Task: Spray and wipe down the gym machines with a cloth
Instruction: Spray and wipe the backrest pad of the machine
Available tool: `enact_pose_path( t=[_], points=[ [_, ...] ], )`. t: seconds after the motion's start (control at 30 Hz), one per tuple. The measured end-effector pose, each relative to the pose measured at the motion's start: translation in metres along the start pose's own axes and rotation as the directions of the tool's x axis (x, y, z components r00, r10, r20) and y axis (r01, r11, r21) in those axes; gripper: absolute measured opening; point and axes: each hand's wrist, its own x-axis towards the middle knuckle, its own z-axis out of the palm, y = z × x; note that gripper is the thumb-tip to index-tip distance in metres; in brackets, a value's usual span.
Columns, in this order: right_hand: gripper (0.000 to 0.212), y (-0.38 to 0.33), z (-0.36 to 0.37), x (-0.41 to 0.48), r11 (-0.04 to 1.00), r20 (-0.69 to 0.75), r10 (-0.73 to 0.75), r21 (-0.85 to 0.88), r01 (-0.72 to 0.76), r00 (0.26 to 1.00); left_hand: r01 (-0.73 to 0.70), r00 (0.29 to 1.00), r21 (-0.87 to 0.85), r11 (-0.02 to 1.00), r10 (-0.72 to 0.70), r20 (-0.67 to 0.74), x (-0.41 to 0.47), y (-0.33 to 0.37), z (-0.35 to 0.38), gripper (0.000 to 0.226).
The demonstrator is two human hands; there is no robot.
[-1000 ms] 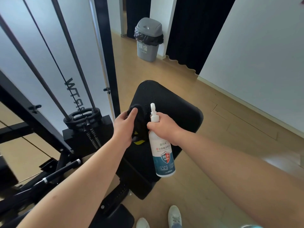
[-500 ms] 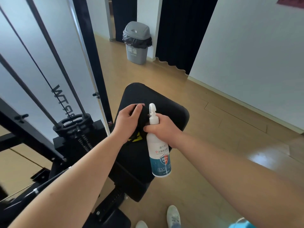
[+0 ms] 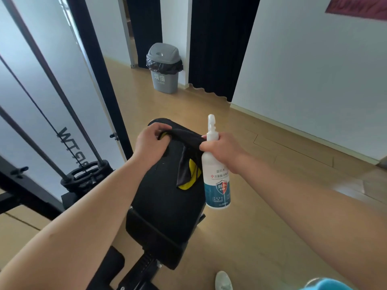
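At the far left stands the cable machine's weight stack, well apart from the hands. The left hand has its fingers curled tight round one end of the black-and-yellow cloth. From there the cloth runs rightward as a taut band, its long axis left to right, with a loose flap hanging down. It is held over the far end of the padded seat; I cannot tell if it touches it. The right hand is clamped round the neck of the upright spray bottle and seems to pinch the cloth's other end too. For wiping, the pad lies below and nearer the left hand; the bottle hangs past its right edge.
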Motion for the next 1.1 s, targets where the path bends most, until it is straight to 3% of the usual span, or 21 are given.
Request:
enact_pose_path(
  t=[0.07,0.13,0.23,0.37,0.43,0.6,0.83,0.97,1.1],
  points=[
    [0.033,0.0,-0.007,0.002,1.0,-0.011,0.019,-0.004,-0.019,1.0,-0.037,0.992,0.037,0.999,0.041,-0.122,0.005,0.004,0.01,0.02],
    [0.035,0.001,-0.01,0.002,1.0,-0.019,0.025,-0.009,-0.025,1.0,-0.045,0.988,0.107,0.993,0.06,-0.145,0.006,0.004,0.025,0.02],
    [0.038,0.005,-0.012,0.003,0.999,-0.021,0.024,-0.033,-0.025,0.999,-0.12,0.992,0.203,0.972,0.122,0.0,-0.007,0.0,0.054,0.008],
    [0.022,0.011,-0.021,0.009,0.999,-0.028,0.026,-0.042,-0.027,0.999,-0.311,0.95,0.355,0.882,0.274,0.151,-0.03,-0.011,0.086,0.051],
    [0.018,0.014,-0.029,0.013,0.997,-0.023,0.025,-0.07,-0.026,0.999,-0.406,0.914,0.419,0.812,0.351,0.205,-0.028,-0.012,0.095,0.056],
    [0.013,0.025,-0.053,0.023,0.985,0.093,0.0,-0.17,0.016,0.996,-0.506,0.863,0.551,0.664,0.392,0.319,-0.016,-0.004,0.123,0.056],
    [0.016,0.039,-0.083,0.053,0.986,0.255,-0.067,-0.134,0.104,0.965,-0.491,0.852,0.554,0.672,0.502,0.147,-0.007,-0.009,0.141,0.033],
    [0.02,0.029,-0.083,0.073,0.983,0.419,-0.122,-0.072,0.166,0.9,-0.526,0.826,0.54,0.657,0.546,0.14,0.003,-0.016,0.14,0.034],
    [0.024,0.012,-0.081,0.095,0.962,0.571,-0.057,-0.189,0.198,0.819,-0.532,0.817,0.54,0.652,0.563,0.125,0.017,-0.02,0.132,0.035]
  ],
)
